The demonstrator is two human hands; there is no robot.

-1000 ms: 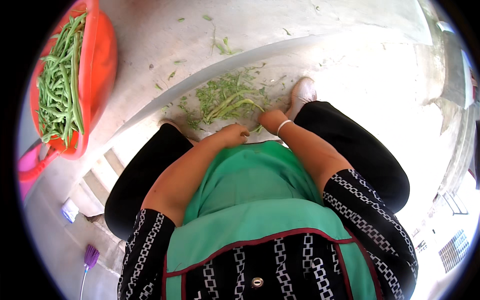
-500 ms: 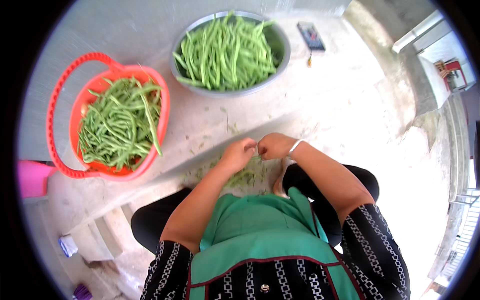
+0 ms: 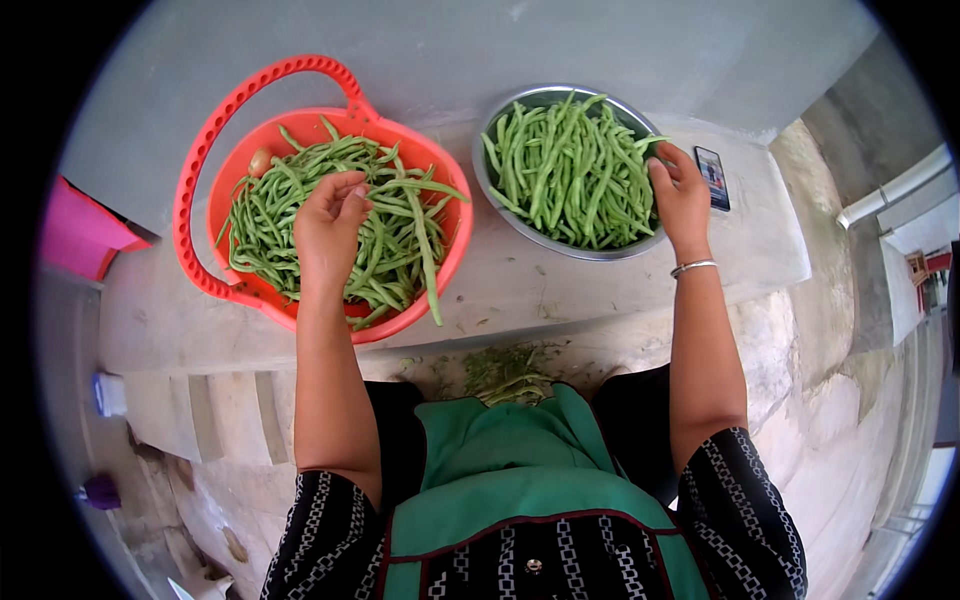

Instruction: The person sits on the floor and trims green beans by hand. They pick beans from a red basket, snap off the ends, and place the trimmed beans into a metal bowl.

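Observation:
My left hand (image 3: 332,225) hovers over green beans (image 3: 385,240) heaped in a red plastic basket (image 3: 455,270). Its fingers are loosely bent, thumb and forefinger a little apart, with nothing visible between them. At the right rim of a grey metal bowl (image 3: 590,254), my right hand (image 3: 684,195) has its thumb and forefinger apart beside the bowl's heaped green beans (image 3: 570,175). One bean end pokes out by those fingertips; whether they touch it I cannot tell. A silver bangle circles my right wrist.
Basket and bowl stand on a concrete ledge (image 3: 520,290) against a grey wall. A phone (image 3: 712,178) lies right of the bowl. The basket's raised handle (image 3: 190,190) arches at its left. Bean trimmings (image 3: 505,372) lie below the ledge, and a pink container (image 3: 85,235) stands far left.
My hands, together above the trimmings before, have parted: the left moved up and left over the basket, the right up and right to the bowl. The whole view has shifted.

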